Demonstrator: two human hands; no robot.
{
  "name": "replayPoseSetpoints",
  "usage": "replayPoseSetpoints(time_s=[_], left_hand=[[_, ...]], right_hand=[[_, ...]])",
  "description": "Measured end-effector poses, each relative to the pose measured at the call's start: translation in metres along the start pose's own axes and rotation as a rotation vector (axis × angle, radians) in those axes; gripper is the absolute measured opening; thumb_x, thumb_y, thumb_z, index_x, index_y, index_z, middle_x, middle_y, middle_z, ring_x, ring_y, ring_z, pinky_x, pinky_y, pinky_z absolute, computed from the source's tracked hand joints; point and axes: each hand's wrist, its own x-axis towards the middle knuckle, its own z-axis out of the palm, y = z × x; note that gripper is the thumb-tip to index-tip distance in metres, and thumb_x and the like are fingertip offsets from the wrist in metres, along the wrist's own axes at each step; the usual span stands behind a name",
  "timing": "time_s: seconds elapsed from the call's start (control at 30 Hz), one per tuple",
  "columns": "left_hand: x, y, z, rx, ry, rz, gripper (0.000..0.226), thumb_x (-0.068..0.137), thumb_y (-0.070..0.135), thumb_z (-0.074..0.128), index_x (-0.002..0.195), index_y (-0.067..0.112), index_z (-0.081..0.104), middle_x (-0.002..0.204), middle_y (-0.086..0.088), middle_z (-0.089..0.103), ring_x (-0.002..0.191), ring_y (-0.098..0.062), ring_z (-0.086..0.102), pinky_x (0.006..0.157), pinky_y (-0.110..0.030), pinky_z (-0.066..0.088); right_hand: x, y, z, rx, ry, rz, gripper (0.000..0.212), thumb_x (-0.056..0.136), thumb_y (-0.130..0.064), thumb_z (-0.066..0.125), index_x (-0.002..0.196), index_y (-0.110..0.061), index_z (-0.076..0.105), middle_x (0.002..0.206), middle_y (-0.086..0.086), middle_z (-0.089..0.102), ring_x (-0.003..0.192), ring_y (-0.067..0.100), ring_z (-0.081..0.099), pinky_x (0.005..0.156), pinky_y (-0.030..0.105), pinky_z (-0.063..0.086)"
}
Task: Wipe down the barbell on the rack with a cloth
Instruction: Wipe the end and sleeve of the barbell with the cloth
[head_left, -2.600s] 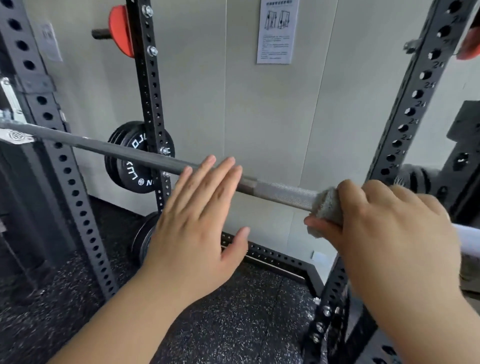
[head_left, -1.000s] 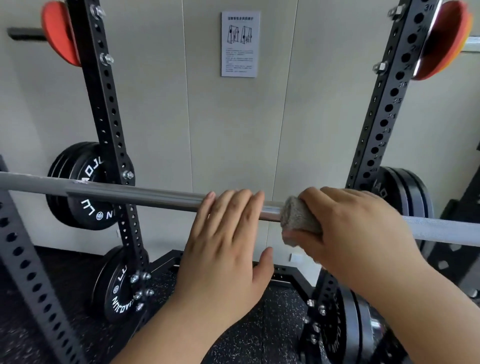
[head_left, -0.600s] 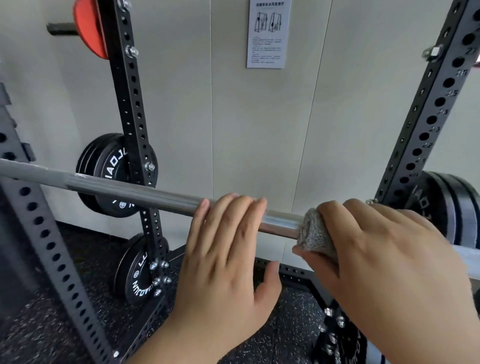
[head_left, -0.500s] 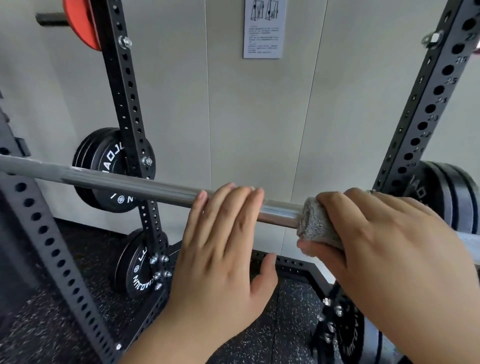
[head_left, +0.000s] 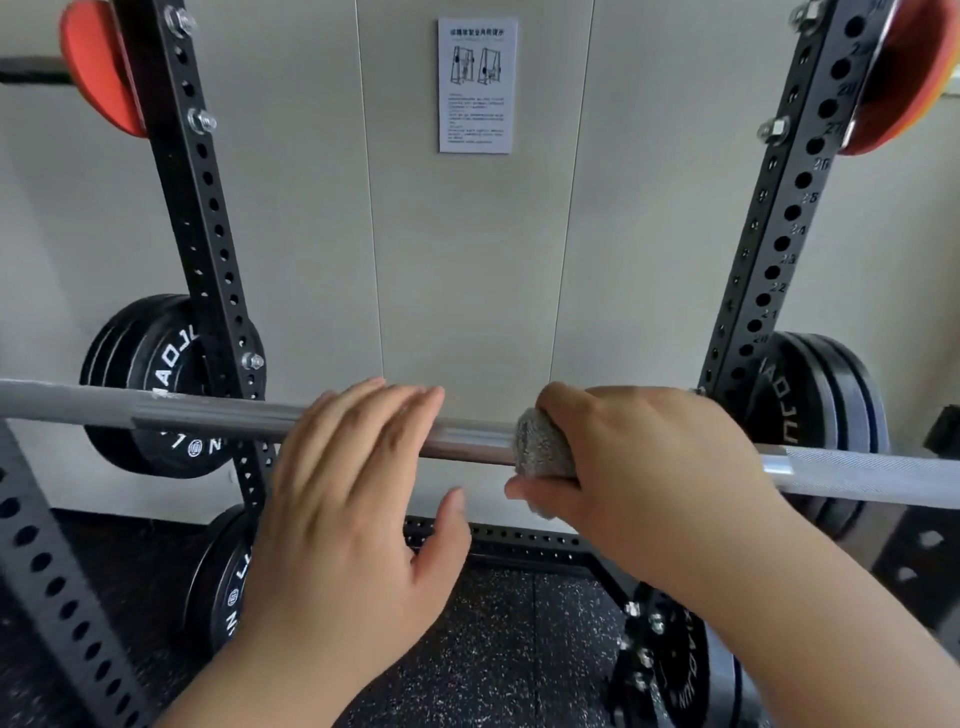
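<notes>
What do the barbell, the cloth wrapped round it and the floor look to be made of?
The long grey barbell: metal, probably steel; glossy reflective stretch mid-bar, matte cross-hatched knurling to the right. The small grey fluffy cloth: terry or microfibre, going by its nubbly pile. The black speckled floor: likely rubber gym matting, with pale flecks.

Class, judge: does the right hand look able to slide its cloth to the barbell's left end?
Probably not yet: the left hand rests across the barbell beside the cloth the right hand grips, blocking it.

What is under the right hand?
A grey cloth, gripped by the right hand around the barbell. The bar section beneath cloth and hand is covered.
</notes>
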Motion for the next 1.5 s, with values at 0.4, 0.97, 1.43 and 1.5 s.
replayPoseSetpoints(time_s=[0.4, 0.97, 1.43, 1.5], left_hand=[[-0.01, -0.088, -0.026, 0.031, -0.047, -0.09, 0.059, 0.095, 0.041, 0.052, 0.139, 0.003, 0.061, 0.136, -0.009, 0.062, 0.131, -0.032, 0.054, 0.121, -0.053, 0.034], [-0.023, -0.183, -0.06, -0.01, -0.043, -0.003, 0.058, 0.095, 0.04, 0.054, 0.139, 0.003, 0.061, 0.134, -0.008, 0.062, 0.128, -0.032, 0.056, 0.117, -0.048, 0.039], [-0.037, -0.248, -0.064, 0.071, -0.168, 0.015, 0.064, 0.09, 0.041, 0.056, 0.145, 0.009, 0.053, 0.141, -0.003, 0.056, 0.136, -0.028, 0.05, 0.128, -0.046, 0.022], [-0.043, -0.261, -0.07, 0.086, -0.152, -0.037, 0.063, 0.092, 0.041, 0.054, 0.146, 0.007, 0.053, 0.143, -0.005, 0.056, 0.138, -0.028, 0.049, 0.129, -0.045, 0.02]], right_hand=[[-0.003, -0.05, 0.05, -0.013, 0.34, -0.108, 0.055, 0.095, -0.034, 0.074, 0.147, -0.024, 0.059, 0.126, -0.006, 0.07, 0.106, 0.026, 0.067, 0.093, 0.045, 0.056], [0.031, -0.138, 0.064, -0.096, 0.33, -0.057, 0.064, 0.096, -0.057, 0.063, 0.147, -0.02, 0.055, 0.127, -0.001, 0.068, 0.111, 0.025, 0.064, 0.101, 0.044, 0.051], [0.091, -0.24, 0.091, -0.136, 0.395, -0.222, 0.053, 0.103, -0.033, 0.052, 0.152, -0.013, 0.051, 0.134, 0.004, 0.063, 0.112, 0.03, 0.062, 0.1, 0.047, 0.05], [0.079, -0.228, 0.087, -0.1, 0.41, -0.226, 0.054, 0.103, -0.033, 0.06, 0.152, -0.014, 0.052, 0.138, 0.004, 0.063, 0.118, 0.031, 0.061, 0.103, 0.05, 0.049]])
